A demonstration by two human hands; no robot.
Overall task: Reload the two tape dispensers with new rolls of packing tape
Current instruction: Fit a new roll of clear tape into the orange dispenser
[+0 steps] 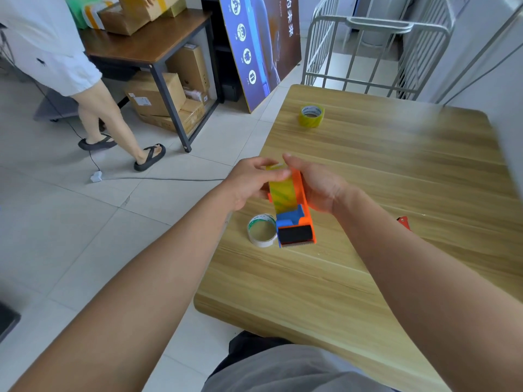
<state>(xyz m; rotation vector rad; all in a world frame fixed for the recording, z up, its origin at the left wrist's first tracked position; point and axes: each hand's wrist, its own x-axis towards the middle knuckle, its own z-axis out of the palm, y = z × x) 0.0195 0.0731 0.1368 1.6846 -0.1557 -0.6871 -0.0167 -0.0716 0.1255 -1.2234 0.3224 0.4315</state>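
An orange tape dispenser [302, 213] with a blue insert and a black cutter end rests on the wooden table [382, 199], cutter toward me. A yellowish roll of packing tape [284, 192] sits in it. My left hand [249, 181] pinches the roll from the left, thumb on its top. My right hand [318, 185] grips the dispenser's right side, fingers curled over the far end. An empty white cardboard core [262, 230] lies just left of the dispenser. A second yellowish tape roll [312, 116] stands at the table's far end. A red object [403, 222] peeks out beside my right forearm.
A metal cage trolley [376, 52] stands beyond the table. To the left are a dark desk [147, 43] with cardboard boxes on and under it, a leaning blue poster board [257, 46], a cable across the tiled floor, and a person in sandals [121, 142] walking.
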